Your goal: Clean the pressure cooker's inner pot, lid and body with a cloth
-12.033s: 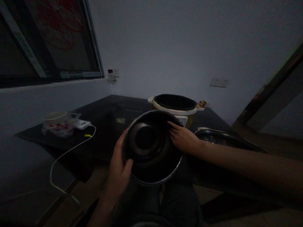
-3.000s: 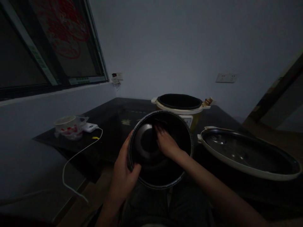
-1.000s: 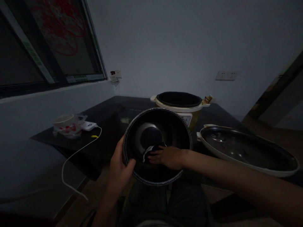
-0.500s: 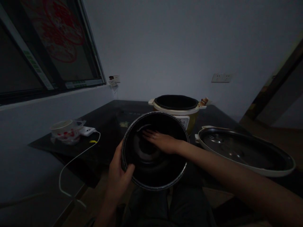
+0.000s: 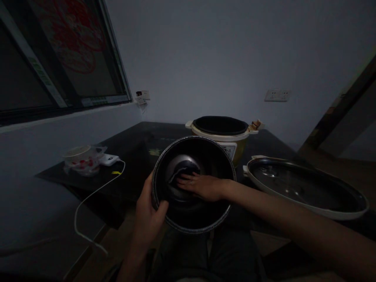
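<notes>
A black inner pot [image 5: 211, 156] with a shiny rim is held tilted, its open side facing me. My left hand [image 5: 152, 205] grips its left rim, thumb over the edge and the other fingers behind the wall. Inside the pot, my right hand [image 5: 202, 187] reaches in from the right with fingers stretched and spread over the bottom. A dark patch with a pale edge shows by those fingertips; I cannot tell whether it is a reflection or a cloth. Behind stands the cooker body [image 5: 241, 147], and to the right lies its oval lid [image 5: 293, 188], glossy side up.
On the dark table [image 5: 138, 137], a bagged tub [image 5: 82, 160] stands at the left beside a white power adapter [image 5: 109, 159]. A white cable [image 5: 88, 203] from it hangs over the table edge. Wall sockets [image 5: 277, 95] are at the back.
My right hand has slid a little down and right across the pot's inside. The pot's tilt and shine have shifted slightly, with my left hand still on the rim.
</notes>
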Demonstrator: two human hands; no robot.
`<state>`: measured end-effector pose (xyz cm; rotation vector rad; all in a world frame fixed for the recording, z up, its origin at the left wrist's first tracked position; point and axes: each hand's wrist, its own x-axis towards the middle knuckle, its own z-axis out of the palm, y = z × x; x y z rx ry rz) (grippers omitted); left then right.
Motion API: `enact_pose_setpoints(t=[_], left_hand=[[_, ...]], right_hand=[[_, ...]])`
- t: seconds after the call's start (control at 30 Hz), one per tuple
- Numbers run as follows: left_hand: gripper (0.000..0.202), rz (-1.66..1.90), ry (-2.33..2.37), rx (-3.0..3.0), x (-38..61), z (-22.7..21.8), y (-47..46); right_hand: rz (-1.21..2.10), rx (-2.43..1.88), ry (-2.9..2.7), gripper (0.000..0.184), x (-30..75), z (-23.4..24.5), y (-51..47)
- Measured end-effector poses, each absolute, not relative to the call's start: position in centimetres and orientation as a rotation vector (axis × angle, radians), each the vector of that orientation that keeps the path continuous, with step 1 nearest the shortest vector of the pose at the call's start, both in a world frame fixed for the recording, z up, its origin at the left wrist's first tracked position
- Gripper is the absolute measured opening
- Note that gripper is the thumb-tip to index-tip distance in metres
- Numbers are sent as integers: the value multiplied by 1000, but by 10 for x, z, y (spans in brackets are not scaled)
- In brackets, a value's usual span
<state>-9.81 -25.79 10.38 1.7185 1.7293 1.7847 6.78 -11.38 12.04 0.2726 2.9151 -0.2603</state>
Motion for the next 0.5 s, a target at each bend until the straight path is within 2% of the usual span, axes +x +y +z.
enact_pose_setpoints(t=[0.27,0.5], left_hand=[[68,1782,1780,1711,-92,105,-261],[69,1774,1753,1734,-92,106,-261]], right_hand=[[-738,233,2663,54,83,115,-137],[-786,308,2754,41,88,117,-125]])
